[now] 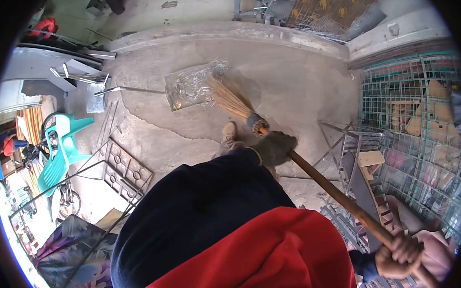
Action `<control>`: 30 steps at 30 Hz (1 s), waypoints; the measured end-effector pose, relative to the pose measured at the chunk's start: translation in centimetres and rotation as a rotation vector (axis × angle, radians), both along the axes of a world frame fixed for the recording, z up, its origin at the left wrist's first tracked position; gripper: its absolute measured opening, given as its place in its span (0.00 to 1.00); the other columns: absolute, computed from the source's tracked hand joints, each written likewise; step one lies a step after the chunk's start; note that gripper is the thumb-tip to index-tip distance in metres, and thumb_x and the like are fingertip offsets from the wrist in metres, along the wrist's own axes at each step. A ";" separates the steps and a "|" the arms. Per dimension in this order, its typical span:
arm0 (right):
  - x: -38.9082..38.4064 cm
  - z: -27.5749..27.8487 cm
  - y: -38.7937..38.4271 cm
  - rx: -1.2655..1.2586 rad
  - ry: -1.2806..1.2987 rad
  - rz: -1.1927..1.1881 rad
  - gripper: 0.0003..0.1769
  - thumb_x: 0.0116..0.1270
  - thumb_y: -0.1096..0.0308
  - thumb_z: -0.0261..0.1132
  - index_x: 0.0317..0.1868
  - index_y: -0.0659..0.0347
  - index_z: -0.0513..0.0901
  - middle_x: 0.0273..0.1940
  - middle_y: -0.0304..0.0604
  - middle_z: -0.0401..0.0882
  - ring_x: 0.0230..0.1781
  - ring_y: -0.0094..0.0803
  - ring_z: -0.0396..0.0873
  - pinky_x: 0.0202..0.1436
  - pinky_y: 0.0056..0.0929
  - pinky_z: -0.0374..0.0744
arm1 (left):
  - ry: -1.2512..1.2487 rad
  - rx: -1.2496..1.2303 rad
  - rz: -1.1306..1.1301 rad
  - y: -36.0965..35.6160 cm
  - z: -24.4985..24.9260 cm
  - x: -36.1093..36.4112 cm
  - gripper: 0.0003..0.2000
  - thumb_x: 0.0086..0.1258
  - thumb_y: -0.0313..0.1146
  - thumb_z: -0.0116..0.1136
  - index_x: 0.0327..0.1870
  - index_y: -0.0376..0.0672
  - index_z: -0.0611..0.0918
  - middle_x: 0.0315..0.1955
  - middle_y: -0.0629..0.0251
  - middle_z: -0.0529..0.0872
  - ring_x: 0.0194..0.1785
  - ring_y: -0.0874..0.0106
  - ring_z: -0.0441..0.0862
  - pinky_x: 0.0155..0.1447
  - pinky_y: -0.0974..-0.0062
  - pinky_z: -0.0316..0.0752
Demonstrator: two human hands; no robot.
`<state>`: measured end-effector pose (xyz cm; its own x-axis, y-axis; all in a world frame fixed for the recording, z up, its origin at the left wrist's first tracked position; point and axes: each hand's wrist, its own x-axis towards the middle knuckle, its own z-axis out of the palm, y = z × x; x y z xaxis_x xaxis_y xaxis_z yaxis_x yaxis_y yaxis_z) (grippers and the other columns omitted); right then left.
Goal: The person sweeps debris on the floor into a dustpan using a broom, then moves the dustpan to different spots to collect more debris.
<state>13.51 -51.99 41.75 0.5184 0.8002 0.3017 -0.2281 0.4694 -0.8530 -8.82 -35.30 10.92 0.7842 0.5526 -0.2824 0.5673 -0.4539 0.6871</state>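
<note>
- left hand [275,148], in a dark glove, closed around the broom [315,173] handle just behind the bristles [230,98]
- right hand [400,254] clenched on the handle's upper end
- bristles touch a clear plastic tray [188,86] on the concrete floor [290,83]

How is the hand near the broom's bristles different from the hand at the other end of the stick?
The left hand wears a dark glove; the right hand is bare. The left hand grips the broom handle low down, close to the bristles; the right hand grips it near the top end. Both hands are closed around the same wooden handle.
</note>
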 end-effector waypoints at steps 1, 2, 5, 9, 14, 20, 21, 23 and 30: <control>0.2 2.4 -1.3 -0.042 -0.026 0.007 0.19 0.70 0.63 0.50 0.18 0.49 0.61 0.12 0.29 0.55 0.11 0.19 0.55 0.24 0.21 0.63 | 0.018 -0.010 -0.056 0.6 1.8 0.8 0.11 0.59 0.39 0.61 0.38 0.46 0.79 0.35 0.60 0.83 0.43 0.58 0.82 0.50 0.61 0.74; 0.5 4.7 -2.4 -0.082 -0.035 0.000 0.20 0.69 0.66 0.51 0.17 0.49 0.59 0.11 0.28 0.52 0.12 0.18 0.52 0.26 0.22 0.62 | 0.007 -0.012 -0.054 1.1 3.1 1.1 0.11 0.59 0.39 0.61 0.38 0.46 0.79 0.35 0.60 0.83 0.43 0.58 0.82 0.50 0.61 0.74; -4.3 7.8 -0.6 0.059 -0.092 -0.008 0.19 0.71 0.56 0.51 0.20 0.47 0.63 0.14 0.26 0.55 0.13 0.19 0.55 0.28 0.24 0.60 | -0.240 0.065 -0.051 2.6 4.5 1.3 0.10 0.58 0.38 0.62 0.36 0.45 0.78 0.31 0.60 0.82 0.39 0.57 0.82 0.48 0.60 0.74; -7.3 7.6 2.9 0.107 -0.201 -0.022 0.20 0.72 0.54 0.49 0.20 0.47 0.62 0.13 0.26 0.53 0.12 0.20 0.54 0.28 0.25 0.62 | -0.430 0.225 0.036 7.3 4.0 0.4 0.10 0.56 0.36 0.61 0.35 0.44 0.76 0.29 0.59 0.81 0.37 0.56 0.80 0.46 0.59 0.74; -10.3 0.8 11.7 0.136 -0.201 0.082 0.21 0.67 0.63 0.50 0.14 0.48 0.59 0.11 0.29 0.55 0.11 0.21 0.54 0.26 0.26 0.64 | -0.378 0.302 0.257 15.5 -3.5 -1.8 0.07 0.57 0.33 0.59 0.34 0.44 0.76 0.30 0.57 0.81 0.39 0.56 0.80 0.47 0.60 0.73; -15.0 -7.7 22.8 -0.112 -0.074 0.348 0.19 0.69 0.61 0.52 0.19 0.52 0.63 0.12 0.32 0.57 0.11 0.21 0.54 0.22 0.28 0.62 | -0.329 -0.139 0.415 15.2 -17.6 -6.3 0.11 0.58 0.35 0.62 0.38 0.42 0.75 0.34 0.53 0.83 0.43 0.53 0.82 0.48 0.58 0.74; -14.8 -7.5 23.0 -0.118 -0.074 0.386 0.19 0.69 0.61 0.52 0.19 0.52 0.63 0.12 0.31 0.57 0.10 0.21 0.54 0.21 0.27 0.62 | -0.285 -0.052 0.328 13.7 -17.9 -6.8 0.12 0.58 0.34 0.62 0.39 0.42 0.75 0.37 0.53 0.83 0.44 0.53 0.81 0.49 0.59 0.74; -14.4 -6.0 21.9 -0.115 -0.076 0.416 0.19 0.70 0.62 0.51 0.19 0.52 0.63 0.12 0.30 0.57 0.10 0.20 0.53 0.19 0.26 0.60 | -0.265 -0.174 0.423 10.7 -13.8 -7.7 0.12 0.59 0.35 0.60 0.40 0.43 0.76 0.37 0.54 0.83 0.45 0.53 0.81 0.49 0.60 0.74; -8.9 6.0 9.6 -0.061 -0.133 0.126 0.20 0.69 0.65 0.51 0.16 0.49 0.60 0.12 0.29 0.53 0.10 0.19 0.53 0.23 0.23 0.64 | -0.090 -0.058 0.253 7.4 2.7 -8.2 0.10 0.59 0.39 0.61 0.38 0.48 0.79 0.35 0.64 0.83 0.46 0.60 0.81 0.50 0.59 0.73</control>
